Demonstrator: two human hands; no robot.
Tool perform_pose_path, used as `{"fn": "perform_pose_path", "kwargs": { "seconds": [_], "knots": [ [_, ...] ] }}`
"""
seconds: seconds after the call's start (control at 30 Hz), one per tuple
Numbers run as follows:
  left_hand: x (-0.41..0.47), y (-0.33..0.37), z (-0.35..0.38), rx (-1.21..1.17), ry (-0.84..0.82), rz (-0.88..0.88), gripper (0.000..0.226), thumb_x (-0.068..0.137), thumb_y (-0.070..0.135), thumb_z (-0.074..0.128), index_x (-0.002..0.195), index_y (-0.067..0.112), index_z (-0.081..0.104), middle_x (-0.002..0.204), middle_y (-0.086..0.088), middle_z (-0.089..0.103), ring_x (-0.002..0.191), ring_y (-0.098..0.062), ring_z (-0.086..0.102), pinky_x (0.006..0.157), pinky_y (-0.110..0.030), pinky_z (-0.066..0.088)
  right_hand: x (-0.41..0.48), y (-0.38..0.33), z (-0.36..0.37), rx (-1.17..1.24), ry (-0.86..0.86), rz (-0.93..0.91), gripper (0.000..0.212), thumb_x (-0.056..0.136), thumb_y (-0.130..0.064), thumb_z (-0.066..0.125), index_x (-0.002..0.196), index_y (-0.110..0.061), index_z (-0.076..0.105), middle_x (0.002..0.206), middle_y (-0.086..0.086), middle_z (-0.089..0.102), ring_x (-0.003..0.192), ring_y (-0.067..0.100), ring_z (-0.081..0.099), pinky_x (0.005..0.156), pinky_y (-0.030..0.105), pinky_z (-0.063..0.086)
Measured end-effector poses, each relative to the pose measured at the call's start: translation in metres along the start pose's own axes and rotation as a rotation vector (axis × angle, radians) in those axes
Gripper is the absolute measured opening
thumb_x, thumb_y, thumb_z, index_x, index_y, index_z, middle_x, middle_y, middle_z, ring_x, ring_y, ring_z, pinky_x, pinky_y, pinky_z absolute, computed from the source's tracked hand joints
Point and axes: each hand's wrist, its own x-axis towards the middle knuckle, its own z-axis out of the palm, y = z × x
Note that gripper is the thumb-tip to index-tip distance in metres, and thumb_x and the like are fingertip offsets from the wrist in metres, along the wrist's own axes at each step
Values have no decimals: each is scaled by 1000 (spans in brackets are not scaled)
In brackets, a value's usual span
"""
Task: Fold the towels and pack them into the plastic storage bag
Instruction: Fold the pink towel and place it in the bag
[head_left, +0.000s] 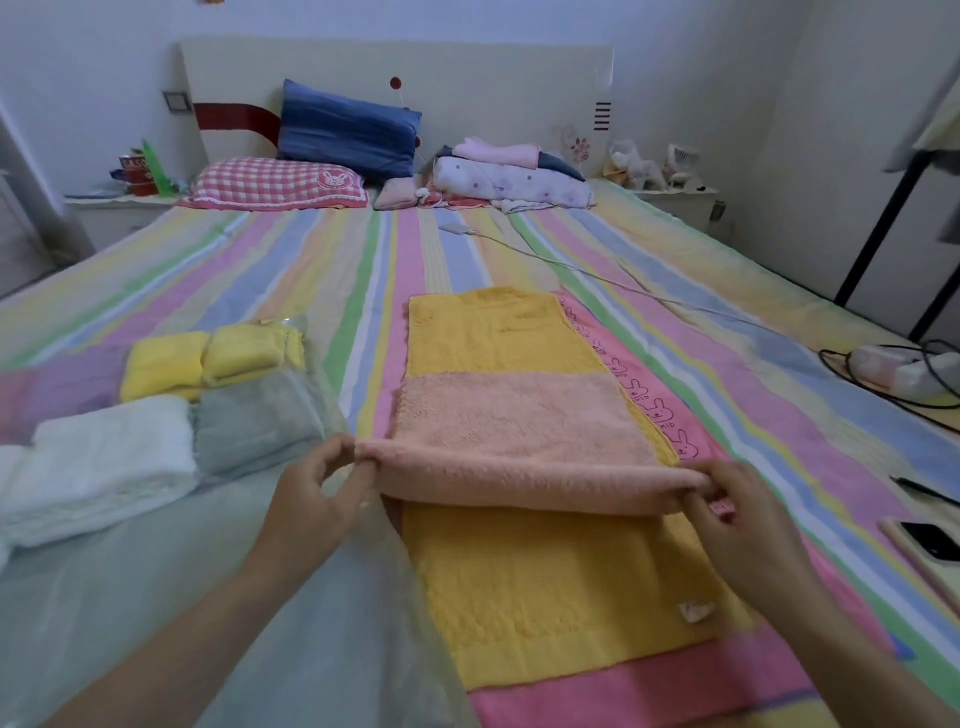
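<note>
Striped bed: atop the flat yellow towel, my left hand and right hand pinch the fold ends of the fluffy peach towel.

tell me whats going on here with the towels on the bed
A person is folding a peach towel on the striped bed: the left hand and right hand each pinch one end of its turned-over near edge. It lies on a spread yellow towel, itself over a pink rabbit-print towel. To the left, folded yellow towels, a white towel and a grey towel sit by or inside the clear plastic bag.
</note>
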Motion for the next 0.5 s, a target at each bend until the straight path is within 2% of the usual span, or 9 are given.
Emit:
{"fn": "perform_pose_path", "kwargs": {
  "seconds": [0.07,0.17,0.23,0.37,0.5],
  "knots": [
    [27,2,11,-22,73,-33,9,94,27,59,88,23,64,75,-1,69,68,-2,62,62,-18,47,26,-8,4,80,42,-8,12,96,-19,52,95,-26,60,93,-10,56,86,9,55,65,22,40],
    [70,-4,30,60,158,-38,13,99,27,50,89,20,56,63,0,60,53,-7,53,50,-28,37,73,-19,15,240,77,56,19,98,-29,48,87,-17,58,79,2,59,71,19,56,55,29,42],
    [101,-15,42,136,201,-69,15,99,31,47,93,19,53,66,1,60,58,-13,54,52,-31,34,110,-20,26,253,79,83,23,98,-36,46,93,-16,57,85,4,61,76,23,58,59,35,46],
    [154,-43,61,308,214,-153,20,100,32,45,98,14,54,83,-5,63,74,-27,57,62,-33,35,177,-11,54,84,52,85,24,99,-37,45,109,-17,57,102,-3,58,91,18,53,73,31,39],
    [186,-82,73,561,6,-340,24,99,31,47,85,13,53,98,-10,64,95,-32,58,73,-34,39,218,16,85,-195,-91,191,30,97,-36,49,104,-10,62,102,9,64,91,28,56,73,32,41]
  ]
}}
